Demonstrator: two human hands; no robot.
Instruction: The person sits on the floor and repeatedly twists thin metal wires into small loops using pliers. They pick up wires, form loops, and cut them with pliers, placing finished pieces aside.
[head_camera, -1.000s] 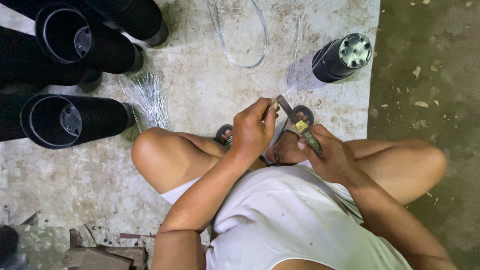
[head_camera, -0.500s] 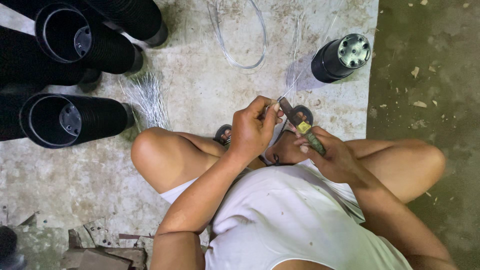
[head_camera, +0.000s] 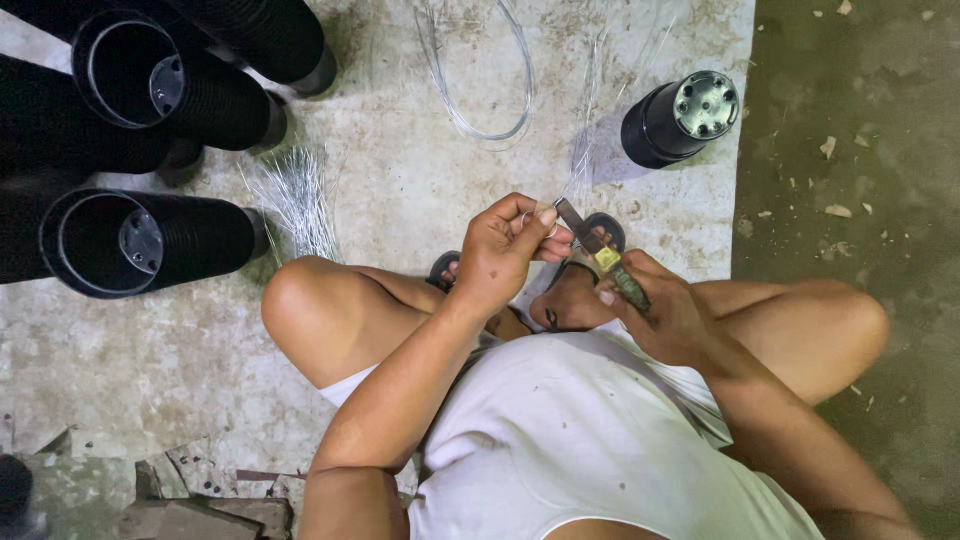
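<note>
I squat on a concrete floor. My left hand (head_camera: 505, 250) pinches a thin clear wire strand (head_camera: 580, 175) between thumb and fingers, just above my knees. My right hand (head_camera: 660, 310) grips a pair of pliers (head_camera: 600, 252) with a yellow-green handle; its dark jaws touch the wire right beside my left fingertips. The strand runs up and away toward a loose loop of wire (head_camera: 480, 80) on the floor.
Several black corrugated tubes (head_camera: 160, 90) lie at the upper left, one more black tube (head_camera: 680, 118) with a metal cap stands at upper right. A bundle of short cut wires (head_camera: 295, 195) lies by my left knee. Rubble (head_camera: 190, 510) sits at the lower left.
Both hands have shifted slightly to the left and up; the pliers' jaws have come closer to my left fingertips on the wire.
</note>
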